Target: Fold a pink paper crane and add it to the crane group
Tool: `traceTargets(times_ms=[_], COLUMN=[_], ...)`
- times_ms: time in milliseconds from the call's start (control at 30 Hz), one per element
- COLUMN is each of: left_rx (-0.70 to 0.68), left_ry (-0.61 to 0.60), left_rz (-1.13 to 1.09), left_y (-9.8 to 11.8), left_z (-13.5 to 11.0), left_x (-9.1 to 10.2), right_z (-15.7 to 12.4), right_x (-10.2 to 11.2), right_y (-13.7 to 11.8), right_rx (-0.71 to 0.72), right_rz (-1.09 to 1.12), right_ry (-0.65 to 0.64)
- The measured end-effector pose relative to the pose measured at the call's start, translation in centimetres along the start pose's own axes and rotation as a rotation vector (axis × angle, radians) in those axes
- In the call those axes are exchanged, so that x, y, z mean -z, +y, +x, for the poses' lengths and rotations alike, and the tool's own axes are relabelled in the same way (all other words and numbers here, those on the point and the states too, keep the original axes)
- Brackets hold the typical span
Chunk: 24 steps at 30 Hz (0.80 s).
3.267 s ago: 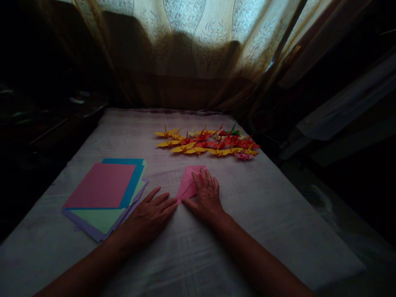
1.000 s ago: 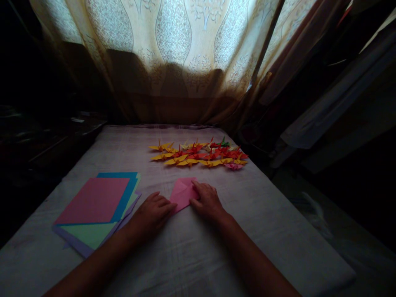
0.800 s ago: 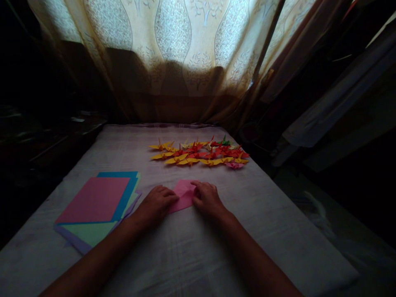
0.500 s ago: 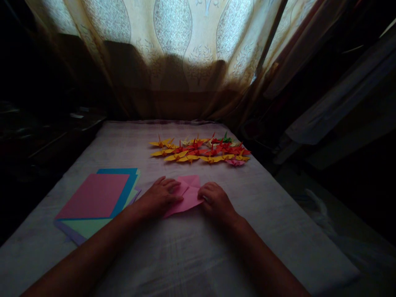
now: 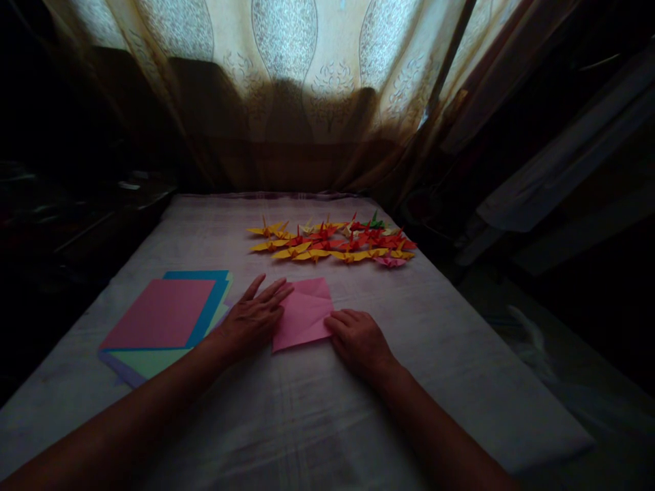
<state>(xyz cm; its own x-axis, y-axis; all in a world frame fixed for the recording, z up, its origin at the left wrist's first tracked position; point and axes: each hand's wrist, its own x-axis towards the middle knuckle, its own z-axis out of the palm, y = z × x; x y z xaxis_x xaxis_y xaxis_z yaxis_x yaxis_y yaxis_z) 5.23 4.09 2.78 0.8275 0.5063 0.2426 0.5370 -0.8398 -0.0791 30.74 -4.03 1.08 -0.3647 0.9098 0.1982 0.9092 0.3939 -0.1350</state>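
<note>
A creased pink sheet of origami paper (image 5: 306, 314) lies on the cloth-covered table between my hands. My left hand (image 5: 256, 310) rests on its left edge with the fingers stretched out and spread. At the right edge, my right hand (image 5: 358, 341) has its fingers curled together, gripping the paper's side; the thumb is mostly hidden. Past the sheet stand several folded paper cranes (image 5: 327, 239) in yellow, red, white, green and pink.
To the left is a stack of coloured paper (image 5: 158, 314), pink on top with blue, pale green and purple below. A pale checked cloth (image 5: 307, 436) covers the table. A patterned curtain (image 5: 327, 88) hangs behind it. Clothes hang at the right.
The pink paper, folded askew before, now lies flatter and squarer. My left hand has shifted slightly left and spread its fingers. My right hand stays at the right edge.
</note>
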Motion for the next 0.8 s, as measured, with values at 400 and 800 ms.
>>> traceTargets(times_ms=[400,800], left_rx=[-0.049,0.003], left_ry=[-0.172,-0.175], left_rz=[-0.106,-0.051], left_y=[-0.1,2.5], left_z=[-2.4,-1.7], left_x=[0.2,0.8], right_z=[-1.0,0.0], right_x=[-0.7,-0.8], right_y=[-0.6,-0.1], right_rx=[-0.056,-0.079], right_rz=[-0.124,0.019], right_ry=[0.108,0.051])
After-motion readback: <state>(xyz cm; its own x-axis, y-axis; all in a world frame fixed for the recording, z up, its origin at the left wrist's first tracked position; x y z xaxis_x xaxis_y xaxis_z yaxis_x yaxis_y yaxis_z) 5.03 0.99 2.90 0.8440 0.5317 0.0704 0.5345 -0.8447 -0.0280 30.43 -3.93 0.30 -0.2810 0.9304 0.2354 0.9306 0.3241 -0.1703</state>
